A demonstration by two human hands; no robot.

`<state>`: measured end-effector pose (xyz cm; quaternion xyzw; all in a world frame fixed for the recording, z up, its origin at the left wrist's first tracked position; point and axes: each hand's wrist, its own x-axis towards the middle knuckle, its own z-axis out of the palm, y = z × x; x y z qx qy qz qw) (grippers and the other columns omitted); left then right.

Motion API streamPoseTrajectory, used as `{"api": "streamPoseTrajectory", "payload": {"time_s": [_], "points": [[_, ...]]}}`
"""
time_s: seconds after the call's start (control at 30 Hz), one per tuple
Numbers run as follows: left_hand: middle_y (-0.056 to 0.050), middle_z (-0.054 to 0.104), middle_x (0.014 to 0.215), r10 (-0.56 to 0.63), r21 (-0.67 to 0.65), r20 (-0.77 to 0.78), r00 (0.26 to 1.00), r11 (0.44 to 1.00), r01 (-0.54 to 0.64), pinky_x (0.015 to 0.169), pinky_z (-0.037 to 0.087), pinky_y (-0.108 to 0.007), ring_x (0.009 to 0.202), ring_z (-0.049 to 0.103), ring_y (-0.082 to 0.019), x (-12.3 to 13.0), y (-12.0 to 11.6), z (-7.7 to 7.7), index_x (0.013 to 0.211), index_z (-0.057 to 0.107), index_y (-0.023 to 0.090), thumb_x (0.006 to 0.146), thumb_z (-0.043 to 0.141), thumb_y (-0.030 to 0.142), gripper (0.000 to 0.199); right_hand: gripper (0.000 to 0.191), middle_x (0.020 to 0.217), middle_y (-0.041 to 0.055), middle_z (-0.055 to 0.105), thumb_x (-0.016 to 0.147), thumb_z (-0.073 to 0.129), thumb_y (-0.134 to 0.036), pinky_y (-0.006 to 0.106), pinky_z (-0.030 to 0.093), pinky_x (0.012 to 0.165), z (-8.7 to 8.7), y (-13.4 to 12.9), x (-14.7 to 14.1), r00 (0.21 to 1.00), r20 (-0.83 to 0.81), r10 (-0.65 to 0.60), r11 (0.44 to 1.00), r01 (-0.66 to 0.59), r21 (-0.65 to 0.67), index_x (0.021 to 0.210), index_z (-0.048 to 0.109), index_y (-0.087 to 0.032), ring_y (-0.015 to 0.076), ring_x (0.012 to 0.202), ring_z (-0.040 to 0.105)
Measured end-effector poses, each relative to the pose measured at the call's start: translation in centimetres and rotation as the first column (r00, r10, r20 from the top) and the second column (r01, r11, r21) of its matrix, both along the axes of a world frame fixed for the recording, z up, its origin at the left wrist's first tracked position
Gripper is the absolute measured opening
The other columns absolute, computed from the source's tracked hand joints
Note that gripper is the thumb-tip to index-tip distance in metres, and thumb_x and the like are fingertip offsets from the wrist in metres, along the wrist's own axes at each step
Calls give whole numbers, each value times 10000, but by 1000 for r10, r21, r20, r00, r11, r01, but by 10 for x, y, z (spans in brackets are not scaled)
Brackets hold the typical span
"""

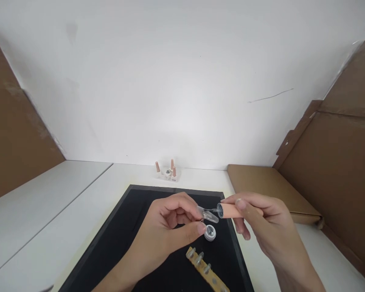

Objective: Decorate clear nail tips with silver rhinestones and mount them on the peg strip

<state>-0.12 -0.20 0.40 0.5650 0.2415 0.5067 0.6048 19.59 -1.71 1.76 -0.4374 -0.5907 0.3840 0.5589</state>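
Note:
My left hand (166, 229) pinches a clear false nail tip (211, 217) between thumb and fingers above the black mat (134, 215). In my right hand (270, 217) is a nail polish brush, its peach cap (229, 211) lying almost level. The thin bristle end points left at the nail tip; whether it touches the surface is hard to tell. Just below my left thumb sits a small round white jar (210, 233) with something silvery inside. Nearer to me lies a yellow strip (204, 273) bearing several greyish nail tips.
At the back of the white table (88, 194), a clear holder (166, 177) carries several peach-capped bottles. A flat cardboard box (261, 182) lies back right. Brown cardboard panels (15, 134) flank both sides, and a white wall (182, 81) rises behind.

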Motion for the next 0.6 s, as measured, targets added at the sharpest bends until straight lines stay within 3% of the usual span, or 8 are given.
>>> {"api": "streamPoseTrajectory", "payload": {"time_s": [0.27,0.43,0.6], "points": [[9,611,726,51,71,-47,998,996,-47,575,473,-191,621,558,-96,0,1,0,719,745,213,751,771,108,113,165,416,-25,559,849,672,-362,200,429,345,0,1,5,991,131,19,969,-51,241,818,803,-266,99,346,505],[8,601,723,81,120,-90,993,990,-70,598,487,-199,639,572,-105,0,0,2,714,733,207,755,757,97,120,103,464,-28,612,812,698,-256,189,406,346,6,-3,5,981,187,-44,942,-22,336,810,795,-291,91,362,502],[10,597,720,107,151,-116,987,985,-89,616,496,-195,650,577,-106,0,0,4,709,724,208,764,745,96,127,63,590,-1,710,802,719,-271,223,452,397,8,-6,6,959,262,-111,905,-11,426,810,776,-295,131,453,594]]}}
